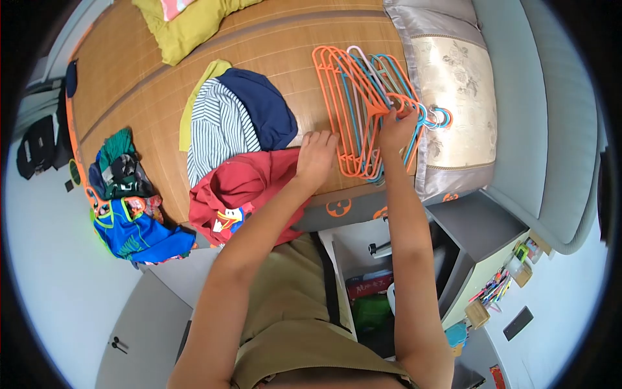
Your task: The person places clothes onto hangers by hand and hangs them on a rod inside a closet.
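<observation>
On the bed mat, a pile of plastic hangers (pixel 350 117), mostly orange and blue, lies with the hooks toward the pillow. My right hand (pixel 397 133) is closed at the hook end of the pile, its fingers pinched on an orange hanger. My left hand (pixel 316 155) rests on the mat by the pile's left edge, fingers bent and slightly apart, with no object seen in it. Beside its wrist lies a red garment (pixel 243 185) with a cartoon print. Next to that are a striped garment (pixel 220 123), a navy garment (pixel 262 107) and a yellow one (pixel 186 129).
A patterned pillow (pixel 457 110) lies at the right end of the bed. Green and blue clothes (pixel 139 230) are heaped at the left edge. A yellow-green cloth (pixel 178 35) lies at the far side. Below right stands an open cabinet (pixel 479 223).
</observation>
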Demonstrator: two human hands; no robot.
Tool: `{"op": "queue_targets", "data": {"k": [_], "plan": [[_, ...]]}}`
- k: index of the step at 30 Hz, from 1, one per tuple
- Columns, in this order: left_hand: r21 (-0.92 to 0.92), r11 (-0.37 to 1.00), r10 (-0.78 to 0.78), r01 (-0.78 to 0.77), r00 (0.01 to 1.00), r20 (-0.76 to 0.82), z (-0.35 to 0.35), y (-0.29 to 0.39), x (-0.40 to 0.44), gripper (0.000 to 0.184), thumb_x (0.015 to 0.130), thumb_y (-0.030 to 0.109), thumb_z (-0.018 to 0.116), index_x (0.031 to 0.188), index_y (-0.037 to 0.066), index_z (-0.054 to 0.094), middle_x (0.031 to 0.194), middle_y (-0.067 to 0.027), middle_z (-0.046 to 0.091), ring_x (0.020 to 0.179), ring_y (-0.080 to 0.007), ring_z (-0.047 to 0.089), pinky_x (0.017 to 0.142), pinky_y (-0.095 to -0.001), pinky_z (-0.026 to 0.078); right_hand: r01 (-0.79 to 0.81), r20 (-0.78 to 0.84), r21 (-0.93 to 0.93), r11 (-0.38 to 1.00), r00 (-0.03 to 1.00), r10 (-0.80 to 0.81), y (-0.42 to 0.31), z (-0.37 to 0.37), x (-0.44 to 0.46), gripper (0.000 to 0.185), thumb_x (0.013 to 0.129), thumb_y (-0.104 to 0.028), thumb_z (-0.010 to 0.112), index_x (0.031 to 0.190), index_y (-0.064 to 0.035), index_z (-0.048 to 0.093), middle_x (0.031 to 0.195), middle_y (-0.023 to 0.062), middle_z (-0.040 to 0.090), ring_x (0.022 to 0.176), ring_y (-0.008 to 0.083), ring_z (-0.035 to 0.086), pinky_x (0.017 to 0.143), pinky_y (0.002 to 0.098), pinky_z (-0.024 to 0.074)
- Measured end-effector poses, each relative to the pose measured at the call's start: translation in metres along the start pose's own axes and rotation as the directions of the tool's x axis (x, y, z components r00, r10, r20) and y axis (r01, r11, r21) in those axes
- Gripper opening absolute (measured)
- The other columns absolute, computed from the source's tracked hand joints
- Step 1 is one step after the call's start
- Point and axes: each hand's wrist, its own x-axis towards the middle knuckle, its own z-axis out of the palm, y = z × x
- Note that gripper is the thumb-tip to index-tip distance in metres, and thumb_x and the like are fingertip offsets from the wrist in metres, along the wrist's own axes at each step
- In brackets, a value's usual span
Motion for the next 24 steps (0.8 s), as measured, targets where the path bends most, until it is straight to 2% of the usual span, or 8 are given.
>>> {"op": "queue_targets", "data": {"k": [5, 8, 10, 12, 18, 21, 22, 24], "plan": [[-0.128, 0.991, -0.041, 0.036, 0.998, -0.041, 0.0, 0.009, 0.017, 0.045, 0.073, 0.001, 0.059, 0.119, 0.001, 0.054, 0.102, -0.0138, 0.054, 0.099, -0.0302, 0.052, 0.092, -0.0412, 0.039, -0.023, -0.009, -0.009, 1.0, 1.0, 0.023, -0.007, 0.0, 0.012, 0.017, 0.081, -0.015, 0.066, 0.09, -0.0032, 0.057, 0.082, 0.0094, 0.054, 0.074, 0.0269, 0.056, 0.066, 0.0396, 0.0444], [-0.3, 0.951, -0.119, 0.081, 0.987, -0.111, -0.008, 0.012, 0.023, 0.047, 0.074, -0.002, 0.055, 0.121, 0.0, 0.054, 0.106, -0.0157, 0.054, 0.1, -0.0325, 0.052, 0.091, -0.0421, 0.04, 0.053, 0.063, 0.239, 0.97, 0.996, -0.07, -0.035, -0.011, -0.013, 0.016, 0.08, -0.015, 0.067, 0.084, -0.0045, 0.055, 0.078, 0.0099, 0.053, 0.072, 0.0281, 0.056, 0.066, 0.0397, 0.0443], [-0.43, 0.897, -0.204, 0.106, 0.961, -0.188, -0.016, 0.014, 0.027, 0.046, 0.074, -0.004, 0.051, 0.12, -0.002, 0.055, 0.107, -0.0172, 0.054, 0.101, -0.0346, 0.052, 0.09, -0.043, 0.041, 0.045, 0.287, 0.278, 0.959, 0.949, -0.128, -0.054, -0.016, -0.037, 0.017, 0.083, -0.015, 0.065, 0.089, -0.002, 0.057, 0.081, 0.0136, 0.057, 0.076, 0.0309, 0.058, 0.068, 0.0391, 0.0455], [-0.549, 0.824, -0.319, 0.138, 0.914, -0.25, -0.024, 0.011, 0.032, 0.045, 0.074, -0.006, 0.048, 0.118, -0.002, 0.056, 0.107, -0.0184, 0.055, 0.101, -0.0365, 0.052, 0.088, -0.0435, 0.042, 0.045, 0.352, 0.376, 0.926, 0.917, -0.187, -0.07, -0.007, -0.067, 0.018, 0.085, -0.015, 0.063, 0.095, -0.0002, 0.058, 0.086, 0.0158, 0.06, 0.08, 0.0317, 0.06, 0.07, 0.0386, 0.0461], [-0.471, 0.863, -0.35, 0.182, 0.888, -0.299, -0.052, -0.019, 0.004, 0.043, 0.074, -0.007, 0.047, 0.115, 0.0, 0.058, 0.102, -0.0184, 0.057, 0.097, -0.0364, 0.053, 0.085, -0.0431, 0.043, -0.033, 0.506, 0.46, 0.888, 0.831, -0.231, -0.086, 0.025, -0.107, 0.025, 0.093, -0.017, 0.056, 0.112, -0.0002, 0.06, 0.092, 0.0167, 0.064, 0.084, 0.03, 0.062, 0.073, 0.0368, 0.0469], [-0.417, 0.857, -0.437, 0.303, 0.856, -0.276, -0.058, -0.043, -0.032, 0.04, 0.074, -0.005, 0.051, 0.113, 0.001, 0.059, 0.1, -0.0174, 0.057, 0.095, -0.0358, 0.053, 0.084, -0.0439, 0.043, -0.05, 0.576, 0.463, 0.885, 0.776, -0.258, -0.114, 0.006, -0.122, 0.028, 0.095, -0.019, 0.056, 0.114, 0.0009, 0.06, 0.092, 0.0127, 0.065, 0.084, 0.0208, 0.061, 0.073, 0.0329, 0.0468], [-0.375, 0.868, -0.455, 0.327, 0.826, -0.334, -0.056, -0.053, -0.048, 0.036, 0.075, -0.002, 0.054, 0.111, 0.002, 0.06, 0.098, -0.0162, 0.058, 0.093, -0.035, 0.054, 0.081, -0.0451, 0.042, -0.052, 0.596, 0.471, 0.881, 0.755, -0.274, -0.127, -0.002, -0.13, 0.029, 0.095, -0.02, 0.056, 0.114, 0.0017, 0.06, 0.093, 0.0111, 0.065, 0.085, 0.0169, 0.06, 0.074, 0.0314, 0.0468], [-0.223, 0.843, -0.537, 0.489, 0.748, -0.39, -0.059, -0.069, -0.082, 0.031, 0.076, 0.002, 0.058, 0.107, 0.005, 0.06, 0.098, -0.0138, 0.057, 0.092, -0.0333, 0.053, 0.079, -0.0449, 0.041, -0.045, 0.558, 0.568, 0.822, 0.755, -0.345, -0.14, -0.005, -0.151, 0.026, 0.096, -0.022, 0.054, 0.109, 0.0, 0.062, 0.085, 0.0098, 0.063, 0.075, 0.0153, 0.056, 0.066, 0.03, 0.0447]]}}
